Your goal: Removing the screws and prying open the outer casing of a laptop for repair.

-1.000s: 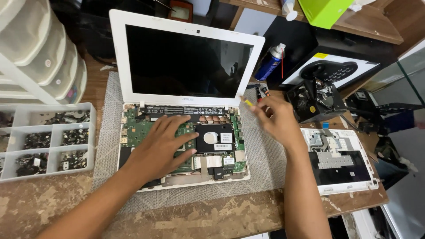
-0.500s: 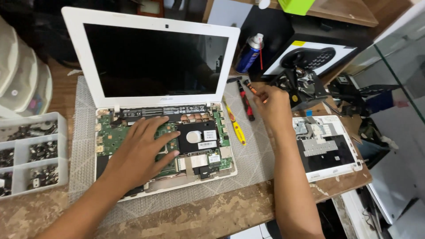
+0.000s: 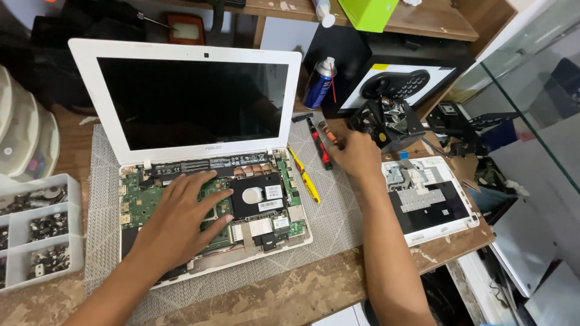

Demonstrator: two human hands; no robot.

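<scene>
- Nearest me, on the grey mat (image 3: 338, 220), my left hand (image 3: 181, 220) lies flat on the opened laptop base (image 3: 211, 211); fingers spread, palm down on the green circuit board, fingertips just beside the black drive (image 3: 257, 196).
- Left of the mat: a clear parts tray (image 3: 39, 232), compartments holding small dark hardware.
- Right of the base: a yellow-handled tool (image 3: 305, 177) lies loose on the mat.
- Further right: my right hand (image 3: 356, 154) closes on an orange-tipped screwdriver (image 3: 329, 134); fingers curled round it, exact pinch hidden by the knuckles. A red-and-black screwdriver (image 3: 320, 148) lies just beside it.
- Near the right wrist: the removed white keyboard cover (image 3: 429, 199), underside up.
- Behind: the white-framed screen (image 3: 187, 99) stands upright and dark; a blue spray can (image 3: 319, 83) stands beyond.
</scene>
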